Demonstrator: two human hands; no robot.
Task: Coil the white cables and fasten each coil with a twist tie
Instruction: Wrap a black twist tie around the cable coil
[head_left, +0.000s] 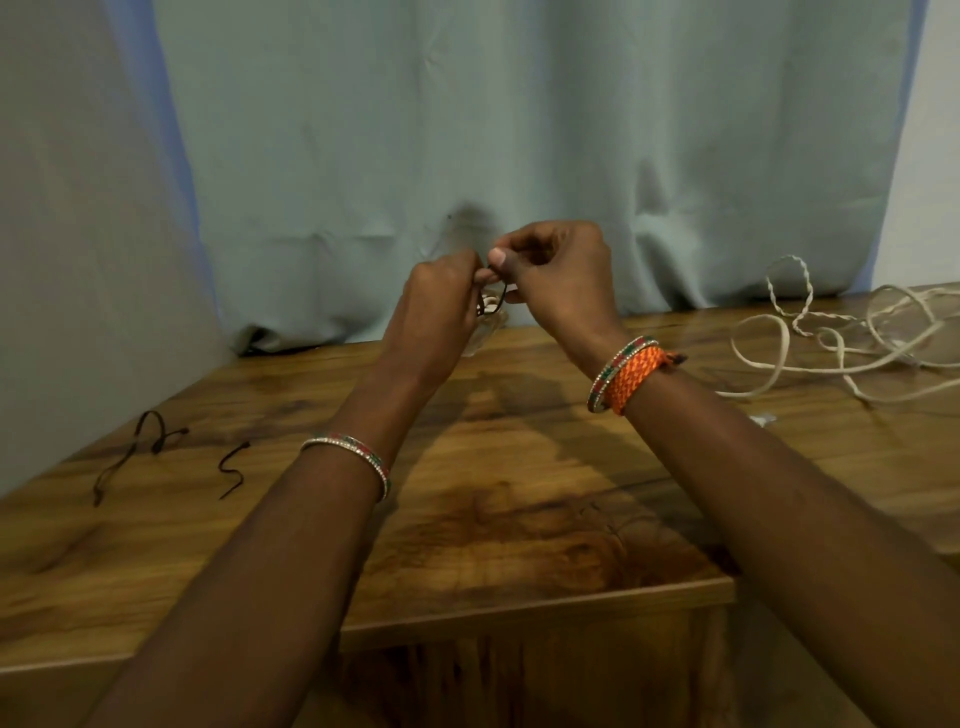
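Note:
Both hands are raised together above the far middle of the wooden table (519, 493). My left hand (436, 306) grips a small white cable coil (491, 306), mostly hidden behind the fingers. My right hand (556, 275) pinches a black twist tie (493, 296) that wraps the coil. A tangle of loose white cables (841, 338) lies at the far right of the table. Two spare black twist ties lie at the left: a long looped one (140, 447) and a short wavy one (234, 467).
A pale green curtain (519, 156) hangs right behind the table's far edge. A grey wall (78, 234) stands along the left side. The table's front edge (519, 608) runs below my forearms. Bangles and an orange wristband circle my wrists.

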